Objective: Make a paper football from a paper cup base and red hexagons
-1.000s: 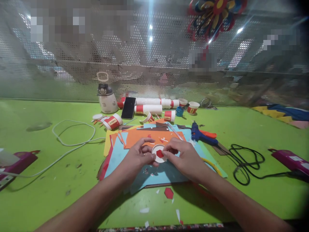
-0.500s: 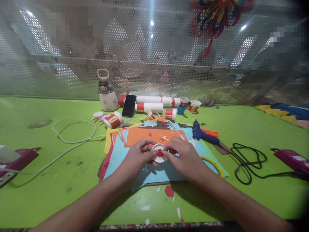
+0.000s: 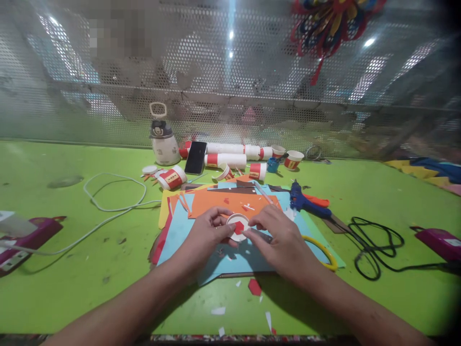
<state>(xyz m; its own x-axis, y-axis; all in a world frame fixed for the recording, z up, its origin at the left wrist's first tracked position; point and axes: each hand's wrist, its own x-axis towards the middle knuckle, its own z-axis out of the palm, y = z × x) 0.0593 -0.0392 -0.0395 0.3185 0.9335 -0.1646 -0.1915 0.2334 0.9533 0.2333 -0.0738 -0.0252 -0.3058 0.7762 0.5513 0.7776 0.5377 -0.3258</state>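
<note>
A small white round piece with a raised rim point(image 3: 234, 236), like a cut-off paper cup base, is held over the coloured paper. My left hand point(image 3: 211, 228) grips its left side, thumb over the rim onto a red paper hexagon point(image 3: 238, 227) inside. At the right rim, the thumb and bent forefinger of my right hand point(image 3: 275, 235) close on the edge. A dark grey patch shows under those fingers; I cannot make out what it is. Beneath both hands lie light blue sheets point(image 3: 248, 262) and an orange sheet point(image 3: 212, 204). Another red hexagon point(image 3: 254, 287) lies nearer me.
Yellow-handled scissors point(image 3: 329, 257) lie partly under my right forearm. A blue glue gun point(image 3: 306, 204) with a black cord point(image 3: 367, 247) is to the right. Behind are paper cups point(image 3: 173, 178), a phone point(image 3: 196, 157) and a bottle point(image 3: 164, 146). A white cable point(image 3: 115, 211) loops at left.
My right fingers have drawn back from the red hexagon to the right rim, so more of the hexagon shows. My left hand keeps its grip. The view has shifted slightly.
</note>
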